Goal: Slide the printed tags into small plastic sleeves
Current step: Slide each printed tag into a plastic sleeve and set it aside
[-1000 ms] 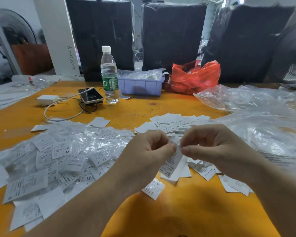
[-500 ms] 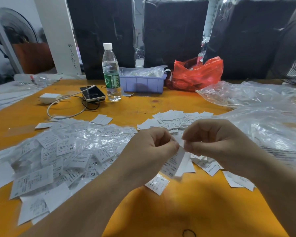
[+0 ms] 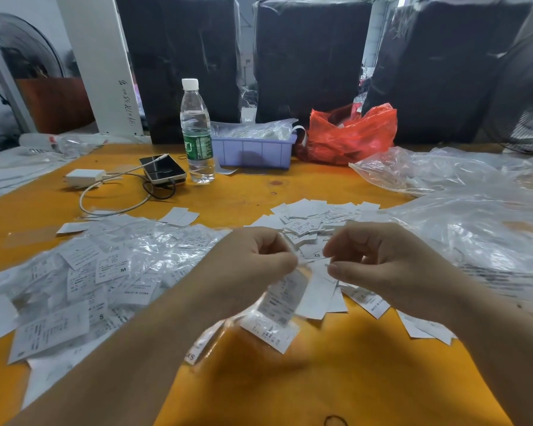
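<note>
Nearest the camera, at six o'clock on the orange-yellow tabletop (image 3: 336,373), a loose white printed tag (image 3: 273,333) lies flat just beneath the hands. Above it the left hand (image 3: 253,269) has its fingers curled, thumb and forefinger pinching the top edge of a white printed tag in a small clear plastic sleeve (image 3: 285,296), which hangs down tilted and blurred. The right hand (image 3: 379,265) is curled too, its fingertips closed on something thin at the same top edge; whether that is the sleeve's mouth or the tag's corner cannot be told.

The likely trouble lies in that shared pinch. If both hands grip sleeve and tag together, the tag will probably not slide on and may buckle or crease. If the film's two layers cling, the mouth could close and the tag jam at the lip. A slack left pinch could drop the piece into the loose tags below, where it would be hard to pick out.

At nine o'clock spreads a heap of sleeved white tags (image 3: 105,272); a careless forearm could sweep it. At twelve lies a pile of bare white paper tags (image 3: 314,219), and at two to three o'clock large crumpled clear plastic bags (image 3: 462,229). Farther off stand a clear plastic water bottle with a green label (image 3: 196,133), which could wet the paper if knocked over, and a lilac plastic tray (image 3: 253,152).
</note>
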